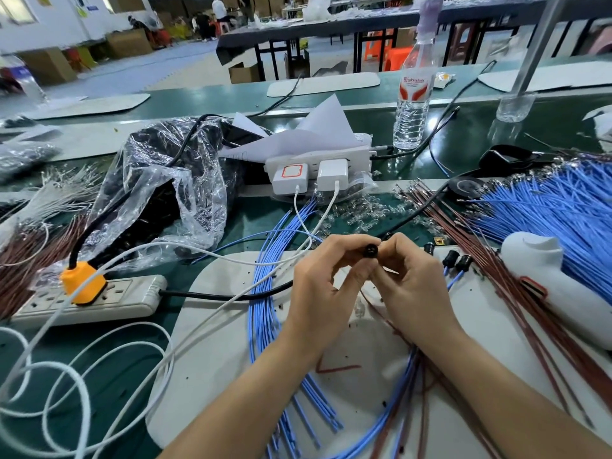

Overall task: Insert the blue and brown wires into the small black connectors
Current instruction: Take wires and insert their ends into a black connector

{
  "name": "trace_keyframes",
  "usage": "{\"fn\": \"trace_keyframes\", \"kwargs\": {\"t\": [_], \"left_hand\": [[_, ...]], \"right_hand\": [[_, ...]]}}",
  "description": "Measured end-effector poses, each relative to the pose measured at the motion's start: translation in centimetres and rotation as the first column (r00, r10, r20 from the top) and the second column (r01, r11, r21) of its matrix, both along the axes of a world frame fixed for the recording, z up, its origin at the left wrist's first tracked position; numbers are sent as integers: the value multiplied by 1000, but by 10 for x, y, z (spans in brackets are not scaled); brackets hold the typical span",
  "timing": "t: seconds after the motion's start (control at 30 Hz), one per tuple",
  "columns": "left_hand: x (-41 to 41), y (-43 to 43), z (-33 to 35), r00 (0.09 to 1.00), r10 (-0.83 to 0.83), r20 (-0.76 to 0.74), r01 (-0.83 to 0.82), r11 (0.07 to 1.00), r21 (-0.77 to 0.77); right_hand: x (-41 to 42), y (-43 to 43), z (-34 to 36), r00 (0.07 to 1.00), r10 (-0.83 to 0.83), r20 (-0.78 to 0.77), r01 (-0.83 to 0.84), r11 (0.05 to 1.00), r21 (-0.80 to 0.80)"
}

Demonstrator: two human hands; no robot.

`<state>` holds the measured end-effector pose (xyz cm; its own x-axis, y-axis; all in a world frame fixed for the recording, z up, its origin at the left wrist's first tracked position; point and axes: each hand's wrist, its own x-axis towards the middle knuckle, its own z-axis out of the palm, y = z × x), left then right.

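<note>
Two loose bundles, blue wires (pixel 265 326) and brown wires (pixel 510 299), lie across the white pad (pixel 212 342) on the green desk (pixel 126 369). Above the pad the left hand (pixel 318 286) and right hand (pixel 407 283) meet, the curled fingers (pixel 346 243) of both pinching one small black connector (pixel 370 250). Just to the right, more black connectors (pixel 458 259) rest on the pad. Farther back stands a water bottle (pixel 412 104).

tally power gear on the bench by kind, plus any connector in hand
Power strips: 2
White chargers: 2
Orange plug: 1
Black connector, pinched by left hand and right hand: 1
Total: 6
</note>
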<state>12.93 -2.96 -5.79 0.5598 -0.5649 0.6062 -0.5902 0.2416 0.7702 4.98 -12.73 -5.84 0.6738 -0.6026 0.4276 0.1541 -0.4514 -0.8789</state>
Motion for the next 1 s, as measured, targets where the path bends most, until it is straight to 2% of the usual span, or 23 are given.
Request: {"fn": "trace_keyframes", "kwargs": {"t": [0.2, 0.3, 0.43, 0.6, 0.7, 0.77, 0.87, 0.93, 1.0], "left_hand": [[0, 0, 0, 999, -15, 50, 15, 1000, 3], [0, 0, -2, 1000, -28, 10, 28, 1000, 7], [-1, -1, -2, 999, -32, 0, 32, 999, -11], [4, -2, -5, 998, 21, 65, -20, 1000, -4], [11, -3, -9, 999, 9, -53, -8, 1000, 30], [14, -3, -10, 991, -31, -133, 32, 999, 6], [12, -5, -9, 970, -87, -228, 79, 996, -43], [11, -6, -8, 957, -109, -270, 95, 993, -65], [11, -6, -7, 946, -125, -299, 108, 991, -75]], "right_hand": [[0, -1, 1, 998, 35, -45, -34, 999, 34], [1, -2, 0, 995, 21, -94, -22, 1000, -8], [2, -2, 2, 993, 50, -111, -45, 998, 48], [4, -1, 6, 976, -61, -210, 36, 992, -119], [0, -1, 11, 947, -109, -303, 67, 987, -145], [-1, -9, 20, 949, -173, -264, 131, 976, -171], [8, -28, 34, 926, -289, -244, 208, 928, -308], [23, -40, 37, 894, -316, -318, 168, 894, -416], [42, -51, 34, 853, -292, -433, 56, 876, -479]]}}
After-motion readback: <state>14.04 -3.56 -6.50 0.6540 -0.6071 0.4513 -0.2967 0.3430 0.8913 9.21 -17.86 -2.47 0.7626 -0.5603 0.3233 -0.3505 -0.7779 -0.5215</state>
